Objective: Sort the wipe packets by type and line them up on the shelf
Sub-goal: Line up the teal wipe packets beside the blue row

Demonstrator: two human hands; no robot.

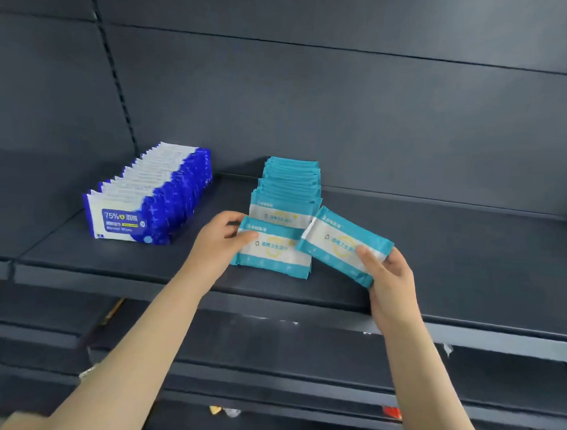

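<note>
On the shelf [113, 273], the blue alcohol wipe packets [154, 197] stand apart at the left. Your left hand [220, 241] pinches the front teal packet [274, 250], probably steadying the teal row [289, 183]. Your right hand [389, 283] grasps a tilted teal packet [339, 239], probably to join next.

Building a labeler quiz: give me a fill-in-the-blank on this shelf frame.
The blue row stands ____ of the teal row.
The left hand grips a teal packet at the teal row's ____.
The tilted packet in the right hand is coloured ____.
The front blue packet reads ____%.
Missing: left, front, teal, 75.
</note>
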